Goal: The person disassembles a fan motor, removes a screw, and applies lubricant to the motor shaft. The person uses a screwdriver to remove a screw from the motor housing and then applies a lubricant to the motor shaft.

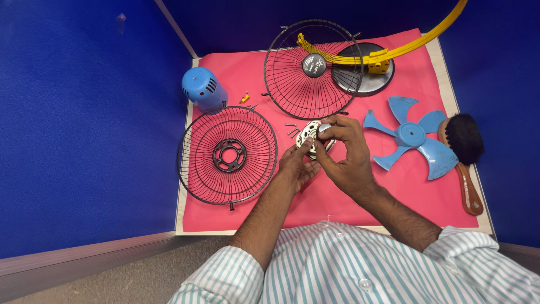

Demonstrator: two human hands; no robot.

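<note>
Parts of a small fan lie spread over a pink cloth [337, 197] on the desk, each set apart from its neighbours so that nothing overlaps the middle, where the hands work. Both hands meet there over a small round motor piece [311, 135], pale metal with dark slots. The left hand [295, 166] cups it from below, palm up and fingers loosely curled, thumb pressed to its near edge, so the piece looks steadied rather than gripped hard. The right hand [346, 152] comes over from the far side, fingers bent and closed onto the top of the piece, pinching a small silvery part there; what that part is I cannot tell. The piece sits between the two hands, touching both and lifted a little off the cloth.

A few loose screws [291, 129] lie just beside it toward the far edge. One wire grille [227, 155] rests flat near the left edge, a second grille [313, 68] at the far edge, with a dark round base [371, 79] and a curved yellow arm [405, 48] behind it. A blue motor cover [202, 88] stands at the far left corner. The blue fan blade [410, 136] lies toward the right edge, just beside a wooden brush [464, 152].
</note>
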